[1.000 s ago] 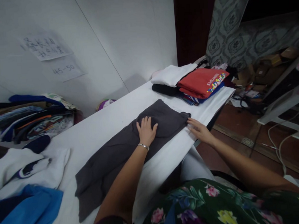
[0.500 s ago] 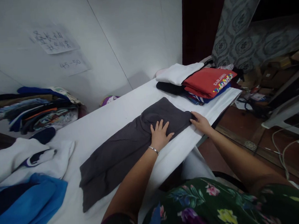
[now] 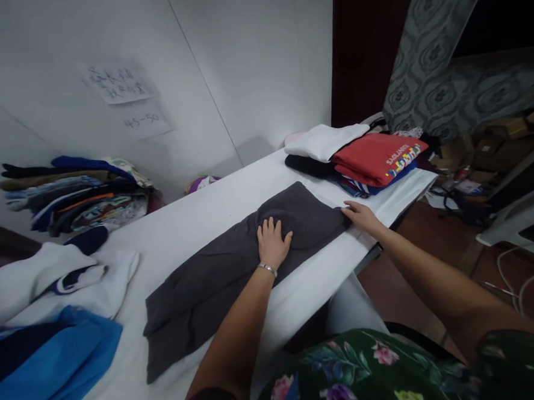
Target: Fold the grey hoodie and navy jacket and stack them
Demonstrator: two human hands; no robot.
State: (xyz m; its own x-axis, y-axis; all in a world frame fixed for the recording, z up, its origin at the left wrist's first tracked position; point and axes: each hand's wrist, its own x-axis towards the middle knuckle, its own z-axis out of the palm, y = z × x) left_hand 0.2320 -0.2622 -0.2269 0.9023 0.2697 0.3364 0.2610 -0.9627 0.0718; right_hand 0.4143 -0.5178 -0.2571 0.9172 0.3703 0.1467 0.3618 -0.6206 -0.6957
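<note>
A pair of dark grey trousers [image 3: 209,288], folded lengthwise, lies stretched across the white table [image 3: 196,219]. My left hand [image 3: 274,243] rests flat on the upper part of the cloth with its fingers spread, and a silver bracelet circles that wrist. At the right end, my right hand [image 3: 361,215] pinches the near corner of the trousers between thumb and fingers. The cloth between both hands looks mostly smooth, with slight creases around my left hand.
Folded clothes, with a red garment [image 3: 377,157] on top, are stacked at the table's far right. Loose white clothing [image 3: 49,273] and a blue garment [image 3: 73,369] lie at left. Another clothes pile [image 3: 76,193] stands by the wall. A white plastic stool [image 3: 517,221] is at right.
My left hand has slid a little left along the trousers, and the cloth near it is flatter. My right hand still holds the corner. The view has shifted slightly.
</note>
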